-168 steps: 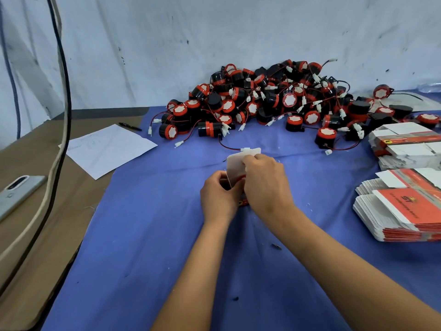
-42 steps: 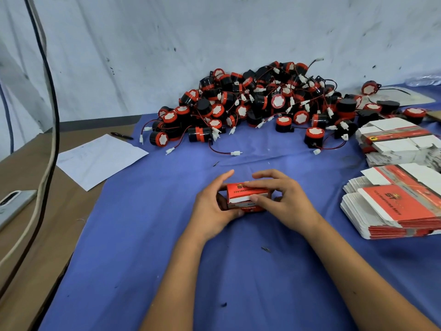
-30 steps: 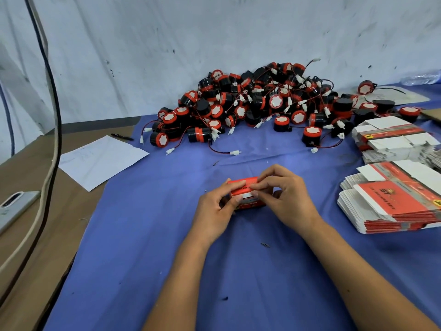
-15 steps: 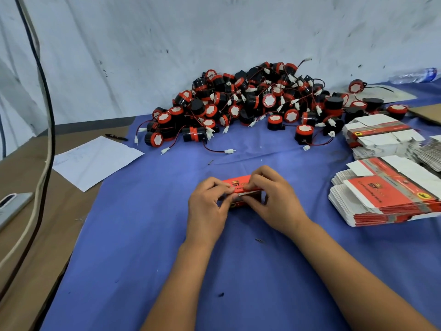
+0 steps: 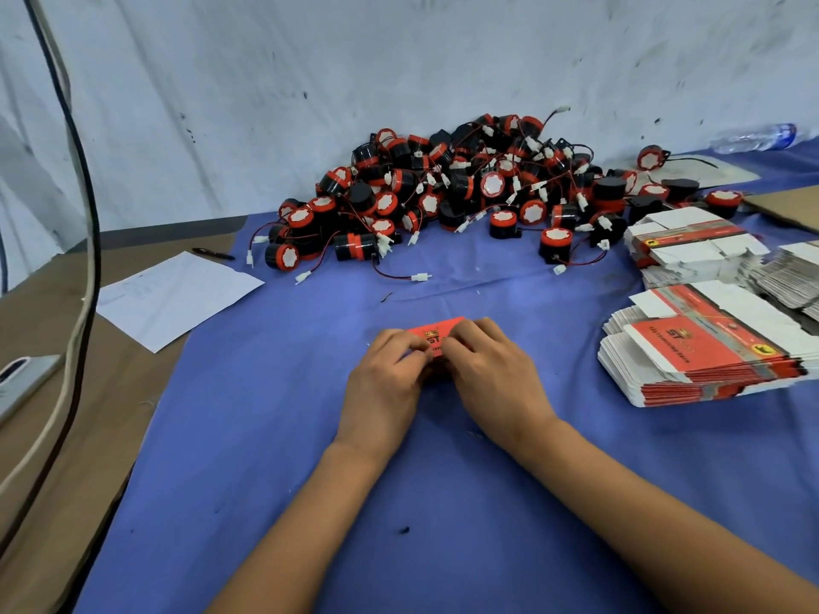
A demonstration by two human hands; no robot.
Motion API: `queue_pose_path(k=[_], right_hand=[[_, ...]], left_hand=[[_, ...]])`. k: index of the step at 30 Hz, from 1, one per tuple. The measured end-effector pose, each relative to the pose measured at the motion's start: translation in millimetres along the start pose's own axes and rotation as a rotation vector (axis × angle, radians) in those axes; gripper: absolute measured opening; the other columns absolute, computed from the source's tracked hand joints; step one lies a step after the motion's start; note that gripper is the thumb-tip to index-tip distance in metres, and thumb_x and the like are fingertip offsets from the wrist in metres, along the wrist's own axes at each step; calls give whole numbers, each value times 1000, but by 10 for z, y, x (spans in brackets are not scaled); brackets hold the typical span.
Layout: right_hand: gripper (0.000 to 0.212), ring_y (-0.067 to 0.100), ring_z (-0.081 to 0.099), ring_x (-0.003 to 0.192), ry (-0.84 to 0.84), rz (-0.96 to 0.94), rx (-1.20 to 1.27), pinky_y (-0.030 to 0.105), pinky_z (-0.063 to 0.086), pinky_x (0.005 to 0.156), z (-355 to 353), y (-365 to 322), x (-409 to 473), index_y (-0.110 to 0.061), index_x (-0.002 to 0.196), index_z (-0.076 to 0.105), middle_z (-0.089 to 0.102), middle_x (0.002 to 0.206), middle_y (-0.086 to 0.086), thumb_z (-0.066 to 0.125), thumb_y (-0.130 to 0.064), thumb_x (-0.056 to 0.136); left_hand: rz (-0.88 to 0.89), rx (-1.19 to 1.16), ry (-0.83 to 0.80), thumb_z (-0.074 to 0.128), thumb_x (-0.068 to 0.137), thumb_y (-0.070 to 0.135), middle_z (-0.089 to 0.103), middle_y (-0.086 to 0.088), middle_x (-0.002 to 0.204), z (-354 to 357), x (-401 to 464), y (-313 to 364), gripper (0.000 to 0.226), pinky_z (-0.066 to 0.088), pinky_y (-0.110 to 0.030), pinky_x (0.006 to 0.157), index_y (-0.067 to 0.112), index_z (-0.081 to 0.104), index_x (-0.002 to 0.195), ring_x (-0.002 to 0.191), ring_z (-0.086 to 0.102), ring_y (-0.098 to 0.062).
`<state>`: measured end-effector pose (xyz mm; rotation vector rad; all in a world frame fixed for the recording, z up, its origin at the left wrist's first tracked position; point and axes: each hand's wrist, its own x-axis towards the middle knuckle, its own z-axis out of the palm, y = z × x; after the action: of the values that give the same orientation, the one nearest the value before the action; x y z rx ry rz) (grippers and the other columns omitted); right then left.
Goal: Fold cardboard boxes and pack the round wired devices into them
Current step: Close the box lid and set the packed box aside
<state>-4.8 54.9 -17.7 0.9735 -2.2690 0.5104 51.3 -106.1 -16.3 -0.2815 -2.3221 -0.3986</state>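
A small red cardboard box lies on the blue cloth in the middle of the table. My left hand grips its left end with curled fingers. My right hand grips its right end, fingers curled over the red top face. Most of the box is hidden under both hands. A large heap of round black-and-red wired devices lies at the back, against the wall. Stacks of flat unfolded boxes sit to the right.
More flat boxes lie behind the near stack. A white sheet of paper and a pen lie at the left on the brown table. Cables hang at the far left. A plastic bottle lies at the back right.
The box went from an open white flap with a device going in to a closed red box. Both hands have since closed over its top and pressed it down on the cloth.
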Motion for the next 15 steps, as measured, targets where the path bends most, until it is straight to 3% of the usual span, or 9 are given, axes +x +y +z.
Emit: queue_pose_path(k=[3, 5, 7, 10, 12, 15], right_hand=[[18, 26, 55, 87, -13, -1, -14, 39, 51, 55, 3, 28, 14, -14, 88, 61, 60, 91, 1, 68, 2, 82], [28, 27, 55, 85, -54, 11, -4, 41, 52, 55, -41, 28, 25, -16, 96, 60, 60, 92, 2, 71, 2, 77], [31, 27, 55, 95, -148, 39, 0, 42, 53, 66, -118, 14, 4, -16, 107, 59, 60, 104, 2, 67, -3, 80], [38, 26, 52, 114, -213, 93, -12, 41, 47, 84, -334, 86, -3, -16, 119, 57, 57, 123, -1, 68, -16, 83], [36, 28, 55, 112, -104, 158, 35, 43, 48, 84, -660, 218, 24, -12, 116, 62, 63, 118, 2, 74, -16, 82], [36, 25, 55, 104, 56, 292, 25, 43, 50, 77, -1354, 513, 33, -13, 108, 66, 66, 108, 0, 85, -21, 78]], left_hand=[[-194, -151, -108, 82, 85, 7, 68, -7, 132, 53, 63, -65, 19, 47, -33, 101, 7, 74, 102, 127, 59, -29], [-368, -281, -217, 83, 85, 15, 69, -1, 130, 93, 137, -96, 28, 42, -20, 96, 10, 71, 109, 124, 60, -20], [-419, -312, -247, 85, 83, 23, 72, 4, 114, 112, 205, -93, 30, 45, -16, 88, 17, 72, 109, 107, 63, -16], [-478, -463, -204, 81, 87, 28, 75, 7, 100, 80, 348, 76, 19, 55, -34, 87, 21, 76, 103, 96, 69, -14], [-476, -619, -179, 75, 95, 21, 76, 10, 99, 81, 560, 345, 10, 56, -43, 89, 20, 77, 104, 97, 70, -10], [-427, -751, -111, 76, 95, 25, 75, 10, 106, 122, 998, 1004, 17, 58, -41, 91, 20, 75, 111, 101, 69, -6]])
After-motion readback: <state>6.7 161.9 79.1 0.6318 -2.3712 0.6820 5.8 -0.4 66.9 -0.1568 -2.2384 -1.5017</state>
